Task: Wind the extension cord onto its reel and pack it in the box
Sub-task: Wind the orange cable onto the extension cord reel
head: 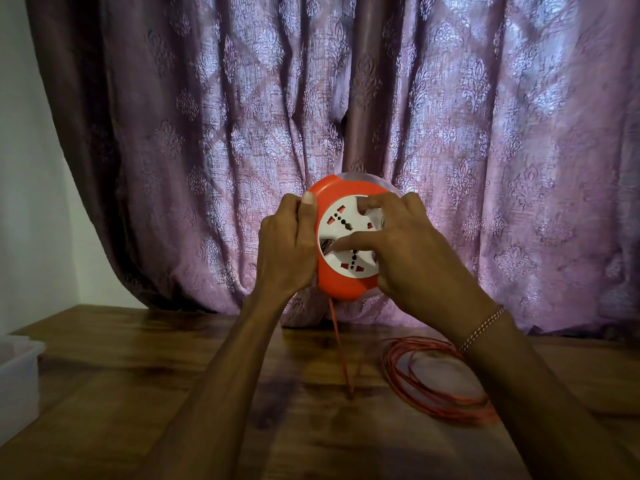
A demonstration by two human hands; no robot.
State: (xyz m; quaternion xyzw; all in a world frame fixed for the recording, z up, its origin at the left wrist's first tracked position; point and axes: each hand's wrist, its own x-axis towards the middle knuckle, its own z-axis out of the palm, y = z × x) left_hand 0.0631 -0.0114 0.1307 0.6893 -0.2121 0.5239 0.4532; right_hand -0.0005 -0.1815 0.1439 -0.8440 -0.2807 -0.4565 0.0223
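Hanging behind everything, we see a mauve patterned fabric curtain filling the background, its hem resting on a glossy dark wooden surface. At the left edge of that surface sits a translucent white plastic box, only partly in view. Loose coils of thin orange extension cord lie on the surface to the right, partly hidden by our right forearm, and one strand runs from them up to the reel's lower edge. We hold the round orange plastic reel in the air in front of the curtain, its white socket face turned toward us and its axis pointing roughly at the camera. Our left hand grips the reel's left rim, thumb on the front and fingers curled behind. Our right hand rests on the white face, fingers bent and pressing into its recesses. We can read no writing on it.
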